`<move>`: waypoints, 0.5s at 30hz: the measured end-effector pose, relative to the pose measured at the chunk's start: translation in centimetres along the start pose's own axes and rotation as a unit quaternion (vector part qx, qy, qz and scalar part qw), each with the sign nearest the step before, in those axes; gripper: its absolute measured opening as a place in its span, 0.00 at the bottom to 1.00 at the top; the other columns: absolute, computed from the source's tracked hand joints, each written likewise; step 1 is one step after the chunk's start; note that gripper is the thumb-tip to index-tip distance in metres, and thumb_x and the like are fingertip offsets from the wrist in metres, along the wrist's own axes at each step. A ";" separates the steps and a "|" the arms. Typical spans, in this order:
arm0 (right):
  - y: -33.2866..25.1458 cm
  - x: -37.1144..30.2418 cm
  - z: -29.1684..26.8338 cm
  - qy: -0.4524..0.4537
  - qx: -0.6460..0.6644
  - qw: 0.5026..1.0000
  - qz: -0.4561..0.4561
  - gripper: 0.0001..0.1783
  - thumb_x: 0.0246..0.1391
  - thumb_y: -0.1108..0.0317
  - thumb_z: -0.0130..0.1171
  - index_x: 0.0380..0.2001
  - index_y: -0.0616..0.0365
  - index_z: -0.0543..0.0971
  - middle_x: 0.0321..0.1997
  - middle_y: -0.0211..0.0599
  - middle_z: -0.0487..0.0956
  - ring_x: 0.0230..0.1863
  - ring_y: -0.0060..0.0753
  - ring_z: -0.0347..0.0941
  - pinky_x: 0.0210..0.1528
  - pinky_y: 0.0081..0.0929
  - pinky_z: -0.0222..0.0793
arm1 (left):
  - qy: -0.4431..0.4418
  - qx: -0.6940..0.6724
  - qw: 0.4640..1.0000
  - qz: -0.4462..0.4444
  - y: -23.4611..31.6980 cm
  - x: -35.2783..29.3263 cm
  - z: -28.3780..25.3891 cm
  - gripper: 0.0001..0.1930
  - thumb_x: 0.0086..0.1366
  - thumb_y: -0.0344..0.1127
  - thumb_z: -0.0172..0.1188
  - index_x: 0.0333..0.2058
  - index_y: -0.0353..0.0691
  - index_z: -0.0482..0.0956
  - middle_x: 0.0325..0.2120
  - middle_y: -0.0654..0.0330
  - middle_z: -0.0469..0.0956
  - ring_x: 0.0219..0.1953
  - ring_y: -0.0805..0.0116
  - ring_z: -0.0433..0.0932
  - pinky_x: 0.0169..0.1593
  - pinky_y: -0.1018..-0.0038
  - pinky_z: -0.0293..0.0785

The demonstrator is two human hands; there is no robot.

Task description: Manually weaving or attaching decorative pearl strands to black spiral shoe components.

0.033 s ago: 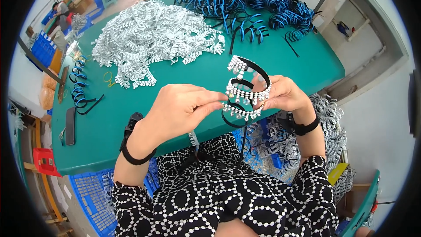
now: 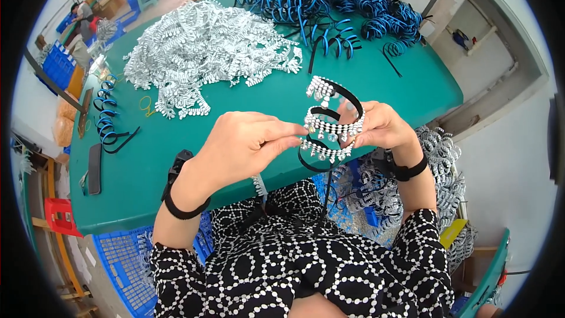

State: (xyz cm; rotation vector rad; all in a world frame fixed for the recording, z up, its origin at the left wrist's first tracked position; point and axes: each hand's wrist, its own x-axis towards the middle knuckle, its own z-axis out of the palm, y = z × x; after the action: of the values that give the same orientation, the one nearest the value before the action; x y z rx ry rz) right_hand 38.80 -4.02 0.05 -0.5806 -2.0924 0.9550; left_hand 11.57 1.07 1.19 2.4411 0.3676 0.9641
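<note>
A coiled black strip of trim (image 2: 334, 128), set with rows of silvery beads and dangling clear stones, hangs in loops above the near edge of the green table. My left hand (image 2: 235, 144) comes at it from the left, its thumb and forefinger pinched on the edge of the lower loops. On the other side, my right hand (image 2: 381, 126) grips the loops between thumb and fingers; some of its fingertips are hidden behind the beaded band. A black tail of strip drops below the coil toward my lap.
A large heap of white-silver strips (image 2: 200, 53) covers the table's (image 2: 247, 94) far left. Blue-and-black coils (image 2: 376, 0) pile up at the far right; one coil (image 2: 105, 109) and a phone (image 2: 95, 169) lie at left. Silvery coils (image 2: 438, 159) fill the space right of my lap. A blue crate (image 2: 120, 259) stands below.
The beaded coil has shifted very slightly between my fingers. Both hands keep the same place and grip.
</note>
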 end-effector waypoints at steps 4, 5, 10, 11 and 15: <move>1.2 -0.3 0.0 0.010 0.116 0.993 0.018 0.08 0.45 0.73 0.63 0.31 0.64 0.81 0.37 0.41 0.77 0.41 0.34 0.71 0.43 0.30 0.66 | -0.030 -0.064 0.997 -0.022 -0.5 0.3 0.3 0.08 0.55 0.29 0.61 0.34 0.38 0.81 0.18 0.59 0.76 0.18 0.71 0.74 0.21 0.78 0.66; 1.6 -0.4 0.1 0.019 0.155 0.987 0.023 0.08 0.45 0.73 0.63 0.31 0.64 0.81 0.36 0.41 0.77 0.40 0.33 0.71 0.42 0.28 0.67 | -0.031 -0.098 0.994 -0.031 -0.6 0.3 0.5 0.07 0.55 0.29 0.60 0.34 0.36 0.81 0.19 0.59 0.77 0.18 0.73 0.75 0.21 0.79 0.67; 3.6 -0.6 0.1 0.032 0.230 0.972 0.023 0.11 0.49 0.65 0.61 0.27 0.64 0.80 0.32 0.40 0.76 0.34 0.34 0.68 0.38 0.32 0.63 | -0.030 -0.160 0.979 -0.119 -1.1 0.7 1.8 0.07 0.56 0.33 0.60 0.33 0.40 0.82 0.20 0.59 0.79 0.20 0.75 0.76 0.24 0.80 0.69; 4.3 -0.6 0.0 0.009 0.272 0.962 0.025 0.12 0.49 0.63 0.61 0.27 0.64 0.79 0.32 0.39 0.75 0.34 0.33 0.68 0.38 0.32 0.63 | -0.010 -0.145 0.984 -0.101 -1.2 0.7 2.0 0.07 0.57 0.33 0.60 0.34 0.40 0.82 0.19 0.60 0.78 0.19 0.77 0.75 0.24 0.80 0.69; 5.6 -1.2 0.2 0.047 0.313 0.949 0.012 0.12 0.50 0.63 0.60 0.27 0.64 0.79 0.31 0.39 0.74 0.35 0.33 0.67 0.40 0.33 0.62 | -0.048 -0.181 0.965 -0.181 -0.7 1.4 2.1 0.08 0.58 0.33 0.59 0.34 0.38 0.81 0.18 0.61 0.77 0.20 0.80 0.74 0.24 0.82 0.68</move>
State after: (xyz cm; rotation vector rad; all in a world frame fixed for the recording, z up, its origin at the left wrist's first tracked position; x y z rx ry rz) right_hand 39.93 -1.42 -4.97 -0.3069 -1.5708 1.4850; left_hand 13.93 1.51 0.30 1.9909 0.5313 0.6816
